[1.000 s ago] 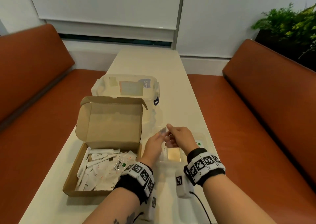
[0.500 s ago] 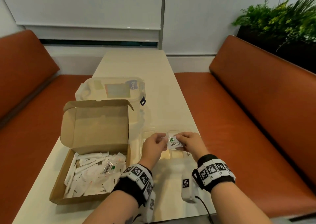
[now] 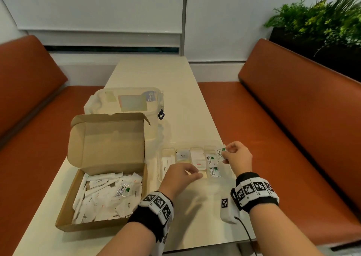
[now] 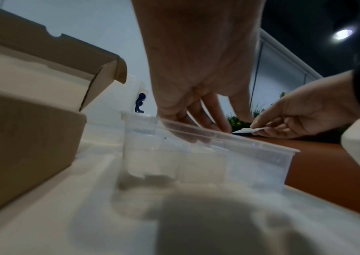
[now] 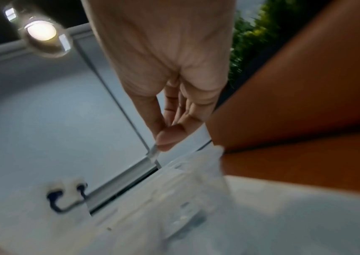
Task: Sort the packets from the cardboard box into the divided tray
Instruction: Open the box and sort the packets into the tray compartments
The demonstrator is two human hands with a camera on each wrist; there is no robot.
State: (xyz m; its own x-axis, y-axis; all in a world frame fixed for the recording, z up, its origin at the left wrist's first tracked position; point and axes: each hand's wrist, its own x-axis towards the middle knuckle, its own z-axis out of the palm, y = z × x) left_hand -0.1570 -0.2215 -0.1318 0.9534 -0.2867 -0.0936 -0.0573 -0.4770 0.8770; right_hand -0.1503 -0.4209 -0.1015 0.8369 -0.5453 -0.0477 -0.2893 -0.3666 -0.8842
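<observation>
Since the earlier frame the hands have parted: the right hand [image 3: 237,155] alone now pinches the Stevia packet [image 3: 221,152] over the right end of the divided tray [image 3: 159,174], while the left hand [image 3: 180,174], fingers relaxed and holding nothing, hovers over the tray's near edge. The cardboard box [image 3: 68,212] lies open to the left, packets inside.

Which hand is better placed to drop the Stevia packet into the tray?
Right. The right hand pinches the Stevia packet beside the tray's Stevia compartment; the left hand holds nothing.
</observation>
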